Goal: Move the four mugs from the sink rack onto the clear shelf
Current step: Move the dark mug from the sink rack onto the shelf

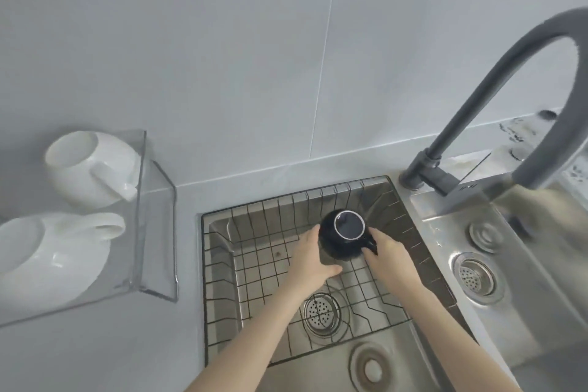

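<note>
A black mug [342, 240] stands upside down, base ring up, in the wire sink rack [254, 267]. My left hand [310, 259] cups its left side and my right hand [386, 256] grips its right side at the handle. Two white mugs rest upside down on the clear shelf [156, 232] at the left: one at the back [86, 169], one at the front [47, 254], handles pointing right. No other mug shows in the rack.
A dark grey arched faucet [477, 105] rises at the right, its spout overhanging the second steel basin [496, 264] with its drains. The sink drain [319, 313] lies under the rack. A tiled wall stands behind.
</note>
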Demonstrator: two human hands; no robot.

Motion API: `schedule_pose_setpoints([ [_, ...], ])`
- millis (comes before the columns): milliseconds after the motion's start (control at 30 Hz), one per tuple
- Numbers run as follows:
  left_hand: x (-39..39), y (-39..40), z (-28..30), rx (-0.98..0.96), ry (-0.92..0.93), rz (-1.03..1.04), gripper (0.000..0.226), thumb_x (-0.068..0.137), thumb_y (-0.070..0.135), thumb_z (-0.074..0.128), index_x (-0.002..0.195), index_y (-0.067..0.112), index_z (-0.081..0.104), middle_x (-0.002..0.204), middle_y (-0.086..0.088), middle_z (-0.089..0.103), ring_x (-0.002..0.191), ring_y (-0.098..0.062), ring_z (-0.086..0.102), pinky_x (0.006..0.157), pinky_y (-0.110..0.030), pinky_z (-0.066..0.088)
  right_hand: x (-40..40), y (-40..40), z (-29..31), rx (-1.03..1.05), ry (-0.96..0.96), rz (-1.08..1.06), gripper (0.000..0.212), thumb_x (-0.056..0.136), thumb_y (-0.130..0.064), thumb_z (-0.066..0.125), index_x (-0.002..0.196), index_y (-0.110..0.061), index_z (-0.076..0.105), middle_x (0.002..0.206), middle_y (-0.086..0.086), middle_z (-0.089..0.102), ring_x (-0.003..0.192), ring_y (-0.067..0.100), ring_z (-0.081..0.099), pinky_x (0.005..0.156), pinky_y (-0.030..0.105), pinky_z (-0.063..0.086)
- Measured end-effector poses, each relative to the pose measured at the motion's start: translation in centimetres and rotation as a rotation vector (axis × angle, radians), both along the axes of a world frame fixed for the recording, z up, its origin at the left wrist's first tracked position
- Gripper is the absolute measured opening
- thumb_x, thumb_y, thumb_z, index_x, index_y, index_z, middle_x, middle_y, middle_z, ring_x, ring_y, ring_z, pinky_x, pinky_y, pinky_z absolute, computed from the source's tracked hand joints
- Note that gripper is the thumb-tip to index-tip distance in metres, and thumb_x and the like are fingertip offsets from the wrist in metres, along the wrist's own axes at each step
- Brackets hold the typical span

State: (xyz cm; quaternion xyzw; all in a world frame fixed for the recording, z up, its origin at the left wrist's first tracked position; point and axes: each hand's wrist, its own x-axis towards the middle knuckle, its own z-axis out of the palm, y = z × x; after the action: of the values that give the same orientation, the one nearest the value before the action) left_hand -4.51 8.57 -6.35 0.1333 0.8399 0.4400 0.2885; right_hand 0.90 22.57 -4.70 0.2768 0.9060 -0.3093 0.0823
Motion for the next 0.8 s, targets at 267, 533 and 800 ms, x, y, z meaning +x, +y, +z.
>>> schedule_pose_setpoints([
  [267, -1.3, 3.1, -2.2, 0.064, 0.13, 0.038, 0.077, 0.062, 0.02, 0.078, 0.129, 0.022, 0.04, 0.128, 0.01, 0.05, 0.112, 0.004, 0.037, 0.086, 0.002, 0.025, -0.6, 1.8, -2.1, 0.098, -0.036, -0.022, 0.025, 0.09, -0.018, 0.047, 0.111, -0.011, 0.059, 0.092, 0.014, 0.071, 0.085, 0.032, 0.063, 0.07, 0.035, 0.049],
  [533, -1.2, 1.2, -0.9, 0.093, 0.103, 0.044, 0.081, 0.059, 0.019, 0.081, 0.13, 0.021, 0.043, 0.117, 0.014, 0.055, 0.107, -0.001, 0.047, 0.098, -0.018, 0.038, 0.0, 1.1, -1.1, -0.008, 0.072, -0.115, 0.023, 0.086, -0.021, 0.057, 0.107, -0.013, 0.064, 0.093, 0.01, 0.073, 0.086, 0.028, 0.063, 0.068, 0.028, 0.043],
  [800, -1.7, -5.8, 7.8, 0.124, 0.278, 0.135, 0.078, 0.055, 0.022, 0.084, 0.125, 0.017, 0.049, 0.101, 0.011, 0.061, 0.097, -0.007, 0.055, 0.071, 0.003, 0.035, -0.8, -4.1, 8.1, -0.082, 0.345, -0.01, 0.015, 0.079, -0.021, 0.065, 0.091, -0.016, 0.071, 0.076, 0.005, 0.074, 0.074, 0.022, 0.065, 0.072, 0.035, 0.051],
])
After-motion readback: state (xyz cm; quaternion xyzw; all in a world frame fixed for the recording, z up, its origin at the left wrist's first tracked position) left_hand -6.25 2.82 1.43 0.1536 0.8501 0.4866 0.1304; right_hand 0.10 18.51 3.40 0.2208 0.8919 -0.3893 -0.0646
